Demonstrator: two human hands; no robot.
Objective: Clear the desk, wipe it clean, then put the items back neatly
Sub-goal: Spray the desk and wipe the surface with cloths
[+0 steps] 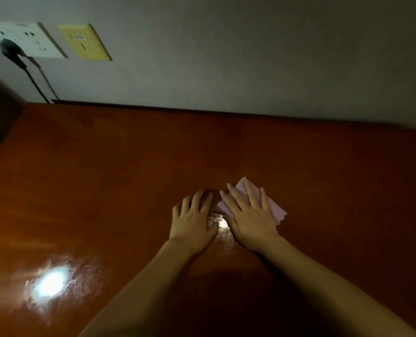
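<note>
Right hand (248,215) lies flat with its fingers spread and straight, pressing a pink cloth (273,207) down onto the reddish-brown wooden worktop (105,178); the cloth shows beyond the fingertips on the far side and past the hand's right edge, folded or bunched under the palm. Left hand (192,216) rests just beside it on the left, palm down on the bare wood, fingers slightly apart and holding nothing, its thumb near the right hand's thumb. Both sit right of the worktop's middle. Between the two hands a small bright glare shines on the surface, and a larger glare lies at the near left. On the far wall at the left are a white socket plate (29,41) with a black plug (11,52) and cord, and a yellow plate (84,42) just right of it
</note>
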